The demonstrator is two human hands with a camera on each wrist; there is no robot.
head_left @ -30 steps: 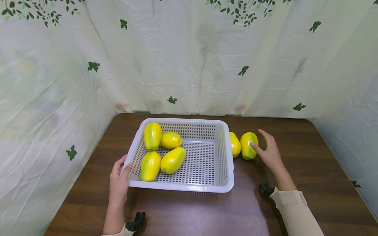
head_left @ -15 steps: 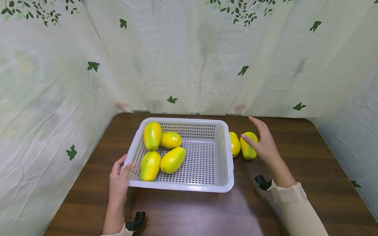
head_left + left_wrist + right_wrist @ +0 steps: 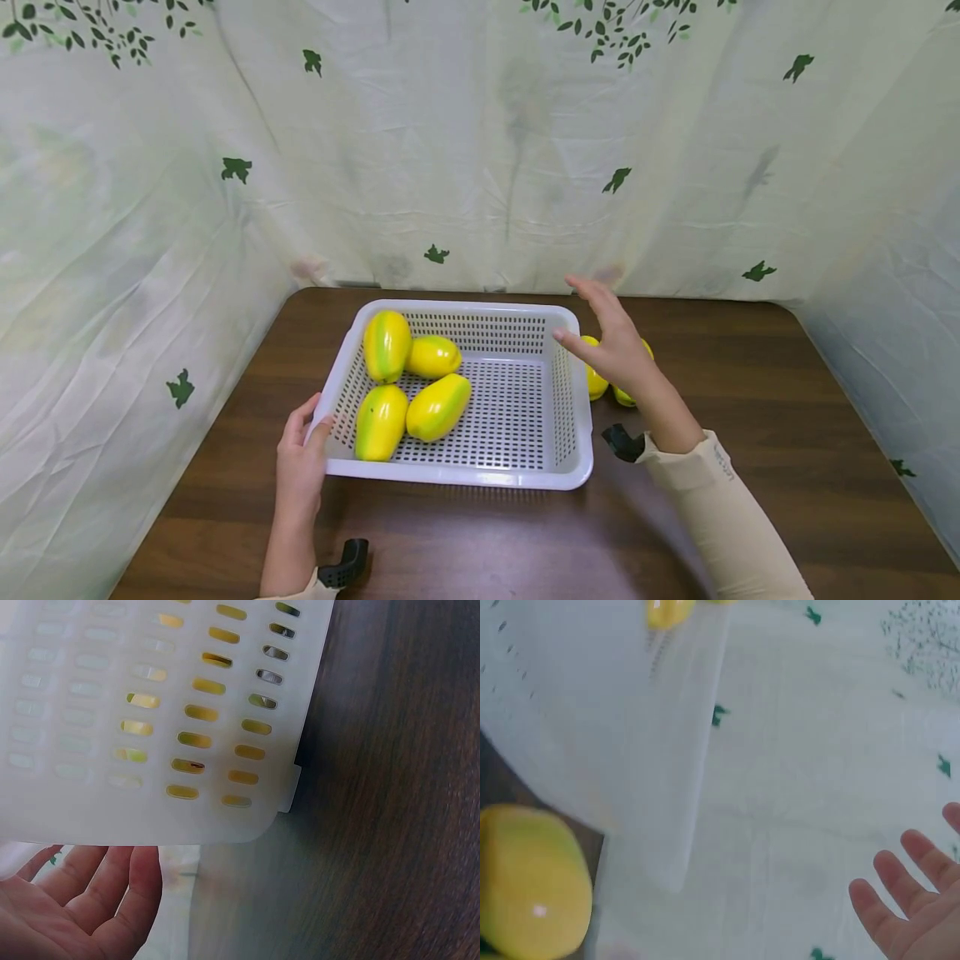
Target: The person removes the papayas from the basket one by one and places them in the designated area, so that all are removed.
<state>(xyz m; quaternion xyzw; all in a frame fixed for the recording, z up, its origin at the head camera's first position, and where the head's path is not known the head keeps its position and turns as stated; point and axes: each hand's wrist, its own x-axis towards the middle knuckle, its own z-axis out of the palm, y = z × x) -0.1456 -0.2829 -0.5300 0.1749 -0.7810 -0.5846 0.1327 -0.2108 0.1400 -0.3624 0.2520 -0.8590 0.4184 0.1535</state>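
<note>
Four fruits (image 3: 439,408) lie in the basket (image 3: 457,478) your left hand (image 3: 298,454) grips; brace it, lest your wide, unladen right hand (image 3: 617,340) jolt it.

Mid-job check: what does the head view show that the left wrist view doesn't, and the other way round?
Only the head view: the right hand, holding nothing; two glossy yellow-green oval fruits it partly hides, right of the pale slotted plastic basket; and the basket's top opening, with four similar fruits countable inside.

Only the left wrist view: the outer wall face up close, and the palm side of the left hand.

Both: basket, left hand, dark-brown wood-grain table, white cloth backdrop, and yellow fruit, seen merely through slots at the wrist.
</note>
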